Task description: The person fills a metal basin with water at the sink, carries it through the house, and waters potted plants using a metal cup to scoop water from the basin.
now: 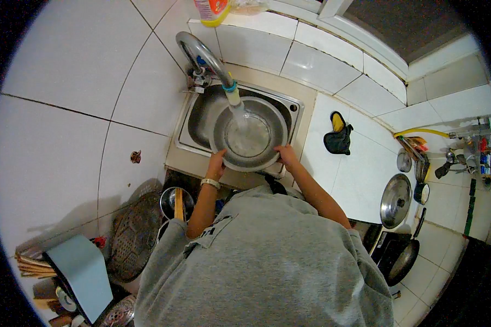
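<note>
A wide metal basin (219, 136) is held over the steel sink (199, 117), under the curved faucet (213, 62). Water runs from the faucet's pale nozzle into the basin, where it looks cloudy and stirred. My left hand (217, 163) grips the basin's near left rim, with a watch on that wrist. On the near right rim, my right hand (286, 156) holds the basin too. The fingers under the rim are partly hidden on both sides.
On the white counter to the right lies a black and yellow item (338, 136). Farther right are a metal lid (395, 200) and a frying pan (403, 262). A yellow-based bottle (214, 12) stands on the back ledge. At lower left are a metal pot (169, 203) and a perforated basket (139, 234).
</note>
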### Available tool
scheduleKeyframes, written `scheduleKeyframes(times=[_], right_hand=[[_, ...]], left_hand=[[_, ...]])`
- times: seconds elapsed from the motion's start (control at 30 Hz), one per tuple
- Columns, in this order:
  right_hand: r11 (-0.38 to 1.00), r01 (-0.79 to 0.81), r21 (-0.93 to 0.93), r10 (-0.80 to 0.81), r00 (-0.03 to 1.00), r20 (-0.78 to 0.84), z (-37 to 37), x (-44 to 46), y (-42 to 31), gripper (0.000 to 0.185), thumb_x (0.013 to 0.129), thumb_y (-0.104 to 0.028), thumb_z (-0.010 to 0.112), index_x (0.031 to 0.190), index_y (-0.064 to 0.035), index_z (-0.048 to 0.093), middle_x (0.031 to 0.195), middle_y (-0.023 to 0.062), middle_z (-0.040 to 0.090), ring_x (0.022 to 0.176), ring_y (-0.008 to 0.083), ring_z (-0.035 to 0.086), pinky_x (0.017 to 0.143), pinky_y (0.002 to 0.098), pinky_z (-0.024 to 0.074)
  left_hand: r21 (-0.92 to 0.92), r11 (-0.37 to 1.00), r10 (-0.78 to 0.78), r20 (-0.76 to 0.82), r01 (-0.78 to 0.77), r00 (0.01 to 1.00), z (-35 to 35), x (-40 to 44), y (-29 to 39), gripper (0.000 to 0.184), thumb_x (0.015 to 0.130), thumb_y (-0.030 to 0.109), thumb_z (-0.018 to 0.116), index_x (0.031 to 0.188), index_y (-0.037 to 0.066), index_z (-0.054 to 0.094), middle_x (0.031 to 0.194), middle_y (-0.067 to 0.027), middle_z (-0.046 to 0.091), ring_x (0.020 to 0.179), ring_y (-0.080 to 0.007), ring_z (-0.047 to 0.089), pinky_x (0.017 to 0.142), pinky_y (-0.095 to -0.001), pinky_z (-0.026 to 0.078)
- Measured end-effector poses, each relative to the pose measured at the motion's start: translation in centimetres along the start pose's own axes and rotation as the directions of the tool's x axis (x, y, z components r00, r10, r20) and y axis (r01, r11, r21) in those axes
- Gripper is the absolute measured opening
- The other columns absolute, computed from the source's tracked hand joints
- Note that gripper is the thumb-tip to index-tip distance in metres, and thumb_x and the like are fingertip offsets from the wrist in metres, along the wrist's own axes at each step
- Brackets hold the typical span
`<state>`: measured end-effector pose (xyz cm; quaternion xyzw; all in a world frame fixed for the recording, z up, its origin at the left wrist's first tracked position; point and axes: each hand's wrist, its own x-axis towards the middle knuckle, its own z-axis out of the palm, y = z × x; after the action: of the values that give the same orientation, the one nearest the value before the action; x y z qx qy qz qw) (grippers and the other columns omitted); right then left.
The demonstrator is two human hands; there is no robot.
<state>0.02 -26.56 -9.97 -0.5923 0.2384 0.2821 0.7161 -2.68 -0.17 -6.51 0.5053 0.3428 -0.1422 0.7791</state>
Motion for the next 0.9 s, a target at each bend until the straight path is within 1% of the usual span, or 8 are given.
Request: scheduleKeyframes(times=[0.23, 0.3, 0.4, 0.57, 0.63, 0.7, 0.8, 0.9], right_hand=[[0.999, -0.003, -0.054, 0.001, 0.999, -0.034, -0.1, 0.0, 0.6, 0.032, 0.072, -0.011, 0.051, 0.101, -0.0015, 0.039, 0.090, 0.0121, 0.051, 0.075, 0.0252, 0.055, 0.064, 0.0388, 0.0488], [0.999, -0.037, 0.032, 0.038, 0.999, -0.031, 0.2, -0.6, 0.5, 0.030, 0.072, -0.010, 0.052, 0.098, -0.0015, 0.040, 0.090, 0.0130, 0.051, 0.077, 0.0257, 0.055, 0.065, 0.0392, 0.0488], [0.992, -0.110, 0.067, 0.114, 0.991, -0.068, 0.8, -1.9, -0.3, 0.029, 0.072, -0.010, 0.054, 0.096, -0.0017, 0.040, 0.091, 0.0139, 0.051, 0.080, 0.0267, 0.054, 0.067, 0.0402, 0.0487], [0.993, -0.120, -0.017, 0.120, 0.992, -0.030, 0.9, -2.2, -0.8, 0.030, 0.072, -0.012, 0.056, 0.095, -0.0016, 0.041, 0.092, 0.0144, 0.051, 0.082, 0.0274, 0.054, 0.068, 0.0411, 0.0489], [0.991, -0.111, -0.075, 0.110, 0.994, -0.017, 0.5, -0.8, 0.5, 0.031, 0.072, -0.012, 0.057, 0.096, -0.0014, 0.041, 0.091, 0.0143, 0.052, 0.080, 0.0272, 0.055, 0.066, 0.0405, 0.0495], [0.996, -0.090, -0.019, 0.090, 0.996, -0.010, 0.5, -1.4, 0.0, 0.032, 0.072, -0.011, 0.056, 0.098, -0.0013, 0.042, 0.090, 0.0140, 0.053, 0.077, 0.0264, 0.056, 0.064, 0.0390, 0.0502], [0.995, -0.095, 0.011, 0.096, 0.994, -0.059, 0.8, -1.5, -0.2, 0.033, 0.072, -0.010, 0.056, 0.101, -0.0013, 0.042, 0.089, 0.0133, 0.054, 0.075, 0.0254, 0.057, 0.062, 0.0377, 0.0510], [0.994, -0.109, -0.028, 0.108, 0.993, -0.053, 0.2, 0.4, 1.6, 0.034, 0.072, -0.009, 0.056, 0.102, -0.0016, 0.042, 0.091, 0.0131, 0.054, 0.075, 0.0253, 0.057, 0.062, 0.0377, 0.0508]], left_hand=[[0.058, 0.998, -0.035, -0.002, 0.035, 0.999, -0.1, -0.2, 0.1, 0.037, 0.078, 0.021, 0.048, 0.106, -0.003, 0.046, 0.100, -0.0126, 0.054, 0.088, -0.0260, 0.053, 0.077, -0.0363, 0.043], [0.150, 0.988, -0.043, -0.035, 0.048, 0.998, 1.0, -2.2, 1.4, 0.036, 0.078, 0.021, 0.046, 0.106, -0.003, 0.046, 0.100, -0.0128, 0.054, 0.089, -0.0264, 0.053, 0.077, -0.0368, 0.042], [0.096, 0.995, 0.030, -0.049, -0.025, 0.998, 0.9, -2.4, 0.2, 0.037, 0.078, 0.024, 0.045, 0.105, -0.002, 0.048, 0.099, -0.0130, 0.054, 0.088, -0.0271, 0.053, 0.077, -0.0366, 0.042], [0.312, 0.950, 0.005, -0.008, -0.002, 1.000, -0.4, -1.6, 0.3, 0.037, 0.077, 0.018, 0.050, 0.109, 0.001, 0.040, 0.101, -0.0122, 0.050, 0.088, -0.0240, 0.051, 0.074, -0.0350, 0.043], [0.301, 0.952, -0.050, -0.007, 0.050, 0.999, -1.2, -0.7, -0.1, 0.038, 0.077, 0.017, 0.051, 0.110, 0.001, 0.038, 0.102, -0.0119, 0.049, 0.089, -0.0232, 0.050, 0.075, -0.0344, 0.043], [0.193, 0.971, -0.144, -0.010, 0.144, 0.989, -1.8, 0.4, -0.5, 0.039, 0.077, 0.017, 0.051, 0.111, 0.001, 0.038, 0.104, -0.0118, 0.048, 0.090, -0.0228, 0.049, 0.076, -0.0338, 0.043], [0.315, 0.947, -0.039, -0.086, 0.064, 0.995, 1.6, -3.8, 2.2, 0.039, 0.074, 0.028, 0.051, 0.103, 0.002, 0.048, 0.095, -0.0123, 0.055, 0.084, -0.0242, 0.054, 0.071, -0.0357, 0.044], [0.204, 0.977, -0.047, -0.094, 0.065, 0.995, 0.7, -2.6, 0.9, 0.040, 0.073, 0.027, 0.052, 0.103, 0.001, 0.048, 0.095, -0.0120, 0.055, 0.083, -0.0239, 0.054, 0.069, -0.0341, 0.045]])
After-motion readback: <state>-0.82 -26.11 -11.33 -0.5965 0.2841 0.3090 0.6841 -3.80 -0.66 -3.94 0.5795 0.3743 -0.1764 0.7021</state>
